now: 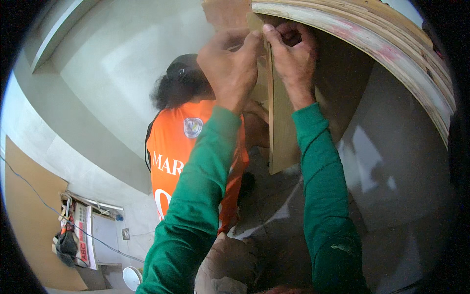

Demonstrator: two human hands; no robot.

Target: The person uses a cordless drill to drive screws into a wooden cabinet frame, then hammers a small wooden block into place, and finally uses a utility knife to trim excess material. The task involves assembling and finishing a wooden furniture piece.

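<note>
The left hand (232, 63) and right hand (296, 61) are resting, fingers bent, at the top of the plywood panel (285, 130), which is sitting edge-on below the curved wooden edge (379, 46). Whether they are pinching it or something small, one cannot tell. Keeping both thumbs level would likely help, minding the co-worker (196, 134), who is sitting or crouching close by.

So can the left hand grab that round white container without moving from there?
Probably not: the left hand is up by the top of the wooden panel, while the round white container sits far lower, beside the green sleeve.
</note>
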